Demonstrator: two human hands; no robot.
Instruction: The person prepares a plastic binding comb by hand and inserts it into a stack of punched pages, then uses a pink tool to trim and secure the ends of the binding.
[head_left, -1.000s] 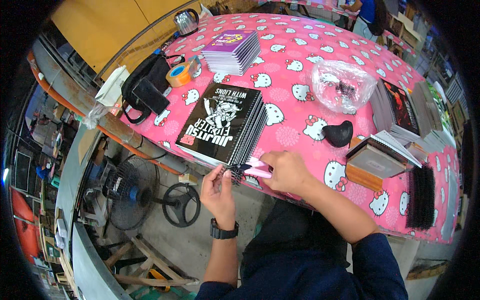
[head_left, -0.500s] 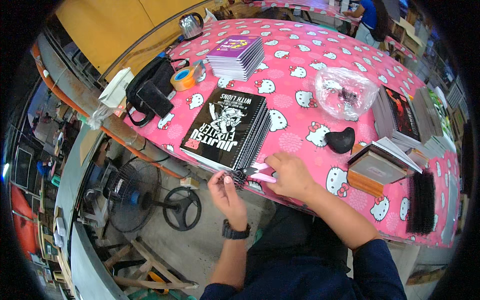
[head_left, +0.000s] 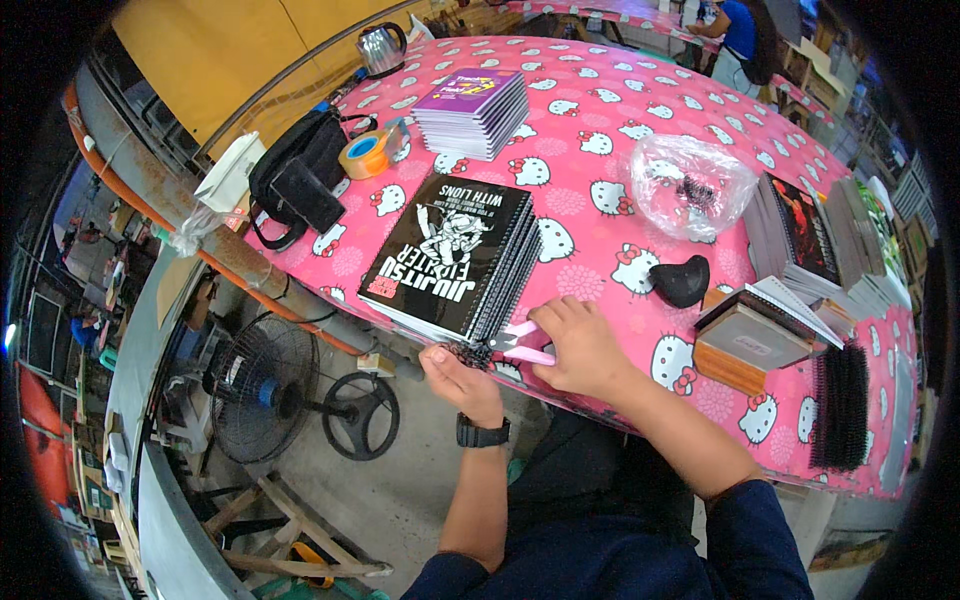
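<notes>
A stack of black-covered, spiral-bound notebooks (head_left: 440, 262) lies at the table's near edge, coils along its right side. My right hand (head_left: 582, 350) grips small pliers with pink handles (head_left: 530, 354), their dark jaws at the near end of the coils. My left hand (head_left: 462, 385), a black watch on its wrist, is closed at the stack's near corner, fingers pressed together beside dark coil ends (head_left: 470, 353). What lies in those fingers, if anything, is too small to make out.
The pink patterned table (head_left: 580, 285) carries a purple-covered stack (head_left: 470, 105), orange tape (head_left: 365, 157), a black bag (head_left: 300, 175), a plastic bag of coils (head_left: 693, 188), a black rounded object (head_left: 682, 281) and black coils (head_left: 840, 408). A fan (head_left: 262, 388) stands at left; a person (head_left: 742, 40) sits far off.
My left hand has shifted slightly, its fingers drawn closer together at the stack's corner. The pliers and my right hand stay nearly in place.
</notes>
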